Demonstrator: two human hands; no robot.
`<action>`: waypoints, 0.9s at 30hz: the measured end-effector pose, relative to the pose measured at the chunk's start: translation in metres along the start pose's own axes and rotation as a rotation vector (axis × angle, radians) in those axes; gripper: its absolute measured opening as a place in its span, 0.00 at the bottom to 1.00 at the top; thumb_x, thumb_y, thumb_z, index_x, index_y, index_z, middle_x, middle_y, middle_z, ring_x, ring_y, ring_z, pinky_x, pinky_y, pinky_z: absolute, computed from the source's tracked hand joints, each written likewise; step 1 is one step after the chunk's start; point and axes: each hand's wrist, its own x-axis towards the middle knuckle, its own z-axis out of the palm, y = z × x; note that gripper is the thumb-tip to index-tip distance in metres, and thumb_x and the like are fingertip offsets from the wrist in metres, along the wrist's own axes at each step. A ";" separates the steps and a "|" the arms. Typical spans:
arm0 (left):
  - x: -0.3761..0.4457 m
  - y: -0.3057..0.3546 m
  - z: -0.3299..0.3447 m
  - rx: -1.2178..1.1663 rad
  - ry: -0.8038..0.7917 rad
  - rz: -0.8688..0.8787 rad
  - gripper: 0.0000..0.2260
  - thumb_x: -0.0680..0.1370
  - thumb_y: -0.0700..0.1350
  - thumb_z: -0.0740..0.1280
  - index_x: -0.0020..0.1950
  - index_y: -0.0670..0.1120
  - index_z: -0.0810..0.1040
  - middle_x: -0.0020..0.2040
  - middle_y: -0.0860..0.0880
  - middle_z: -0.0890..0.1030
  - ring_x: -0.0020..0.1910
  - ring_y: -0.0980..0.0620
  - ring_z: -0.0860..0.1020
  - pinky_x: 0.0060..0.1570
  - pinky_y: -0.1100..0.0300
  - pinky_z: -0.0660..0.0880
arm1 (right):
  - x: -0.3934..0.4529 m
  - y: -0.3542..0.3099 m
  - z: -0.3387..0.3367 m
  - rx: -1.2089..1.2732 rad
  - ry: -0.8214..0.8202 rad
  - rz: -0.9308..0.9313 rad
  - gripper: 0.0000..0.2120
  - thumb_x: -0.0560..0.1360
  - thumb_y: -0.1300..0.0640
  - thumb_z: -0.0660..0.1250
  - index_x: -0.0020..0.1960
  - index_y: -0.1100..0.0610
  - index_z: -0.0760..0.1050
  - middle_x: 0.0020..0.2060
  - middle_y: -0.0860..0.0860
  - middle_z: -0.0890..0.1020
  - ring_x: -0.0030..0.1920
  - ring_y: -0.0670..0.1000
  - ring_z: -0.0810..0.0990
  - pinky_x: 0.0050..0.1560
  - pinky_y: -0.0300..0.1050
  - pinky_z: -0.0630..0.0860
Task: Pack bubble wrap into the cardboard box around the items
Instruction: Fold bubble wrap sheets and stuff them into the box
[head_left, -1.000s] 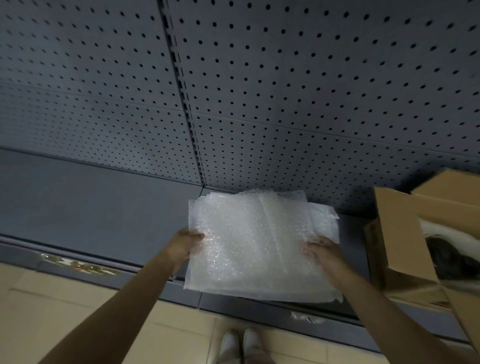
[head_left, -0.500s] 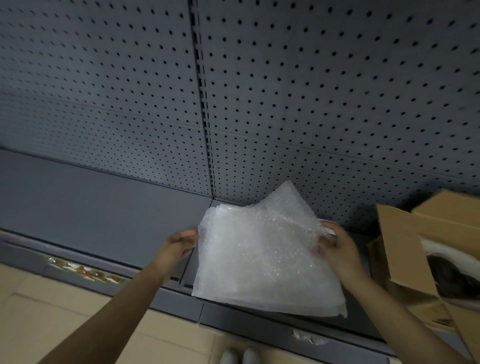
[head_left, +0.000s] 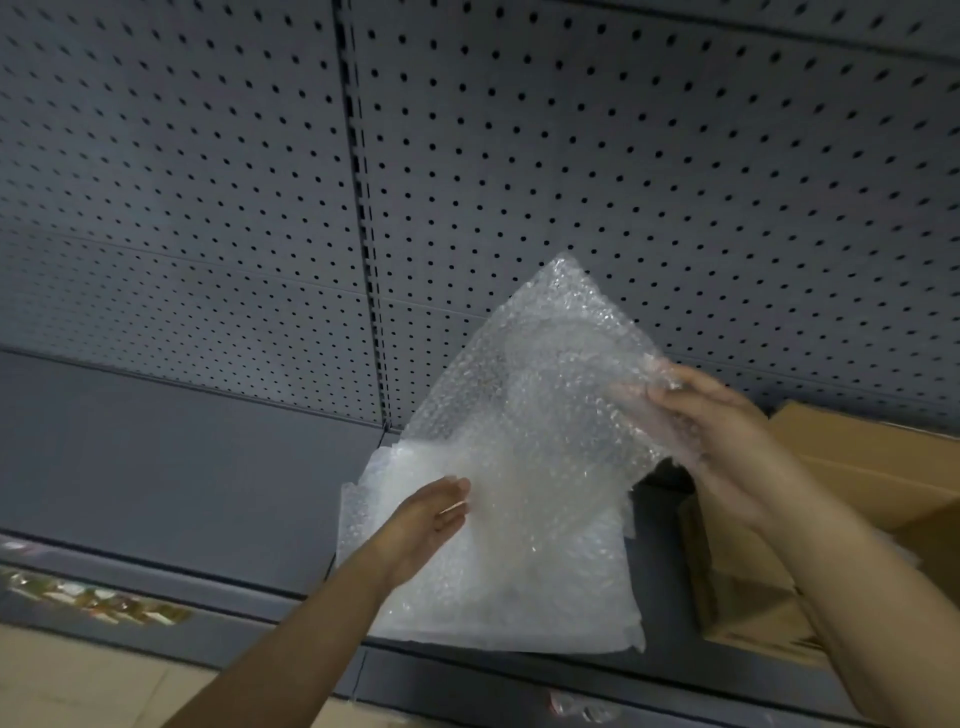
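Note:
A stack of clear bubble wrap sheets (head_left: 498, 587) lies on the grey shelf (head_left: 182, 478). My right hand (head_left: 711, 436) grips the top bubble wrap sheet (head_left: 540, 384) by its right corner and holds it lifted and tilted above the stack. My left hand (head_left: 431, 519) rests with fingers apart on the left part of the stack, touching the lifted sheet's lower edge. The cardboard box (head_left: 857, 499) stands at the right on the same shelf, partly hidden by my right arm; its contents are not visible.
A grey pegboard wall (head_left: 571, 156) rises behind the shelf, split by a slotted upright (head_left: 358, 208). The shelf's front edge carries a label strip (head_left: 93, 597). Beige floor tiles (head_left: 78, 686) show below.
My right hand has raised the top sheet higher and toward the right, peeling it off the stack. My left hand has shifted onto the stack. The view has moved closer.

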 end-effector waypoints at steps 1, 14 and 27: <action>0.001 0.000 0.007 0.010 -0.038 0.006 0.28 0.71 0.47 0.72 0.68 0.40 0.71 0.60 0.45 0.80 0.60 0.48 0.77 0.70 0.53 0.67 | -0.002 -0.007 -0.002 0.050 -0.028 0.005 0.14 0.77 0.66 0.62 0.61 0.61 0.76 0.54 0.56 0.84 0.52 0.50 0.84 0.43 0.37 0.80; 0.011 0.010 0.056 0.099 -0.180 0.167 0.36 0.74 0.57 0.67 0.77 0.46 0.57 0.76 0.52 0.61 0.76 0.54 0.57 0.73 0.59 0.53 | -0.018 -0.059 -0.001 0.133 -0.171 -0.034 0.20 0.71 0.61 0.63 0.63 0.59 0.75 0.55 0.54 0.83 0.47 0.48 0.83 0.48 0.39 0.80; 0.010 0.012 0.077 -0.047 -0.352 0.074 0.40 0.66 0.62 0.74 0.74 0.50 0.67 0.68 0.46 0.74 0.68 0.46 0.71 0.70 0.50 0.64 | -0.019 -0.085 0.035 0.149 -0.321 -0.115 0.17 0.69 0.59 0.63 0.58 0.60 0.76 0.42 0.50 0.82 0.38 0.45 0.81 0.38 0.36 0.79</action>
